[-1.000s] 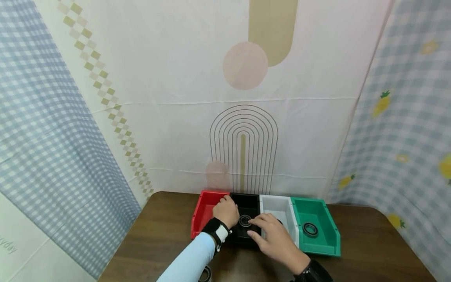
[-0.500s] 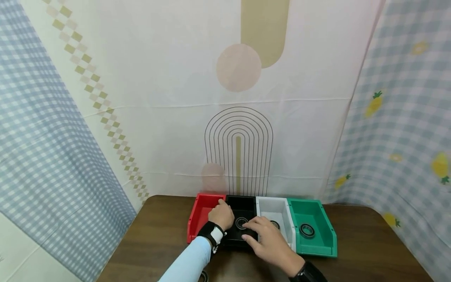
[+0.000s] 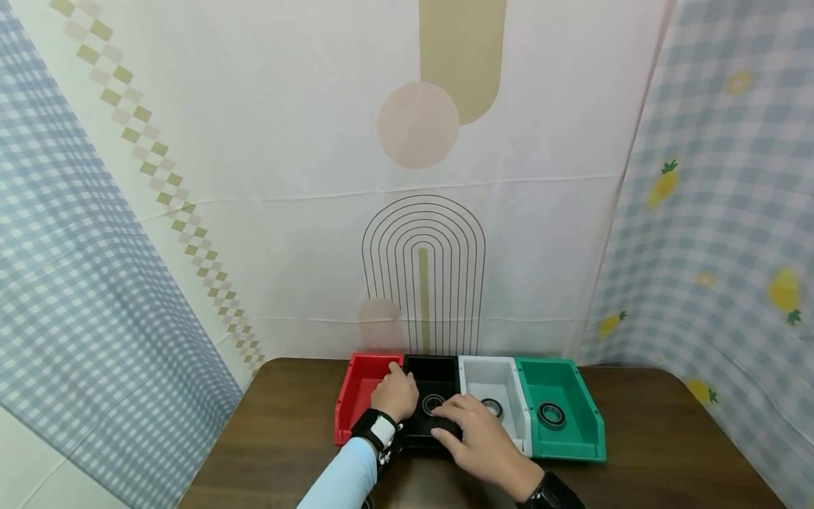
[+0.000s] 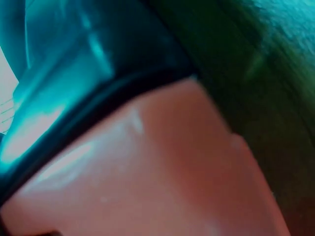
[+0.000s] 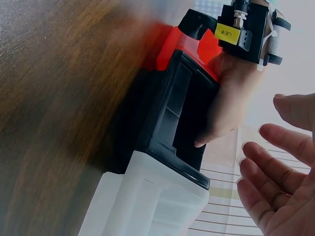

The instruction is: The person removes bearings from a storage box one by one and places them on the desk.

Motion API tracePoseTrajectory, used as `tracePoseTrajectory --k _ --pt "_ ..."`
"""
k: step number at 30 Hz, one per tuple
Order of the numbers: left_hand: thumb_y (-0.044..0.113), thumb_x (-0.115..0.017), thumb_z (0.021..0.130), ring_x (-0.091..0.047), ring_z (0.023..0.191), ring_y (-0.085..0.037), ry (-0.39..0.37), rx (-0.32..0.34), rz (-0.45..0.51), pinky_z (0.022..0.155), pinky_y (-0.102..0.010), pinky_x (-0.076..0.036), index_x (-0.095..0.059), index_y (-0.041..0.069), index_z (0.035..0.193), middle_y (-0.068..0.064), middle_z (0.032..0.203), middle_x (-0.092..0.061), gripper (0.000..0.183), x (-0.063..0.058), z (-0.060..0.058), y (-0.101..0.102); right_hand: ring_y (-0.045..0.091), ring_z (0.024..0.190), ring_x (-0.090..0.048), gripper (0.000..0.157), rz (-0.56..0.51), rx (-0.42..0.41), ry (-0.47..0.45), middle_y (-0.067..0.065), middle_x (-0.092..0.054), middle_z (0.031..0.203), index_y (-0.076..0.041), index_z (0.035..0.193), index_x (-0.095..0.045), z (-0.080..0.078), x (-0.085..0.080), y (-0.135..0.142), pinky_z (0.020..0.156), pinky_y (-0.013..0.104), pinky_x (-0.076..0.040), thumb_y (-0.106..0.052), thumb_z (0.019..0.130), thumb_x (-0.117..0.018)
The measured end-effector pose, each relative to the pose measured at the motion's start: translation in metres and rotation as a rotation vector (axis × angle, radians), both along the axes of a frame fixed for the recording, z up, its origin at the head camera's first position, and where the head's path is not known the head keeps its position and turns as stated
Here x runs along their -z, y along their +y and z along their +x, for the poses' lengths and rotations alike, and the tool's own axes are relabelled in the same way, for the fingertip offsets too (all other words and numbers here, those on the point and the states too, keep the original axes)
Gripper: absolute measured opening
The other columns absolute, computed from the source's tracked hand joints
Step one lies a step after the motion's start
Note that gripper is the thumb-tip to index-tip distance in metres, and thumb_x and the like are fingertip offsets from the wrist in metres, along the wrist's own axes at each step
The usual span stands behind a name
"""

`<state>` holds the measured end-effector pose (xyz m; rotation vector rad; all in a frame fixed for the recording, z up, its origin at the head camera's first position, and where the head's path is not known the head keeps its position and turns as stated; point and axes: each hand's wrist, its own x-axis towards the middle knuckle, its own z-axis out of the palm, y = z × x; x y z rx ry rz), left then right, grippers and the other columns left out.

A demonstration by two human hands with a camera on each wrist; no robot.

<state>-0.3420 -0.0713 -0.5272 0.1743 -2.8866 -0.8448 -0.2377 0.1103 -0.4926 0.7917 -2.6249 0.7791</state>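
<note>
My left hand (image 3: 396,396) reaches over the wall between a red bin (image 3: 350,406) and a black bin (image 3: 432,367). Its fingertips are mostly hidden in the head view, and any hold is unclear. In the right wrist view, that left hand (image 5: 231,98) leans over the black bin. My right hand (image 3: 483,438) hovers at the front of the black and white bins; the right wrist view shows its fingers loosely spread, holding nothing. A ring-shaped bearing (image 3: 432,404) lies in the black bin, another bearing (image 3: 492,408) in the white bin (image 3: 486,367).
A green bin (image 3: 591,424) at the row's right end holds a bearing (image 3: 551,415). Part of another bearing (image 3: 367,503) shows by the left sleeve. The bins stand on a brown wooden table (image 3: 267,431) before a patterned cloth (image 3: 305,247). The left wrist view is blurred.
The head view has turned slightly, so the scene shifts left. Both hands keep nearly the same places over the bins, and the bearing in the white bin is less covered by the right hand.
</note>
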Motion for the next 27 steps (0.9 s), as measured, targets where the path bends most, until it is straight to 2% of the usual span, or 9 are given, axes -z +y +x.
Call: tracePoseTrajectory --k 6,20,27 --pt "0.033 -0.056 0.110 -0.072 0.079 -0.038 0.002 -0.019 -0.047 0.073 -0.055 -0.059 -0.056 -0.004 0.126 -0.020 0.091 -0.075 0.040 0.0010 0.0011 0.0020 0.008 0.106 -0.064 0.024 0.004 0.000 0.002 -0.011 -0.071 0.113 -0.021 0.120 -0.080 -0.0013 0.0018 0.0007 0.090 0.037 -0.060 -0.033 0.100 -0.075" --pt "0.035 -0.055 0.110 -0.072 0.080 -0.037 0.004 -0.029 -0.047 0.074 -0.055 -0.059 -0.057 -0.003 0.128 -0.019 0.092 -0.075 0.042 0.0026 0.0003 0.0024 0.008 0.106 -0.065 0.025 0.018 -0.019 -0.026 -0.008 -0.073 0.113 -0.022 0.121 -0.079 -0.0029 0.0057 0.0026 0.091 0.037 -0.059 -0.037 0.103 -0.071" --pt "0.034 -0.055 0.110 -0.072 0.079 -0.038 0.019 -0.020 -0.040 0.072 -0.055 -0.058 -0.057 -0.002 0.121 -0.019 0.089 -0.074 0.038 0.0031 0.0011 0.0018 0.007 0.106 -0.064 0.025 0.030 -0.012 -0.044 -0.011 -0.071 0.113 -0.023 0.121 -0.079 -0.0040 0.0055 0.0020 0.090 0.036 -0.059 -0.038 0.103 -0.071"
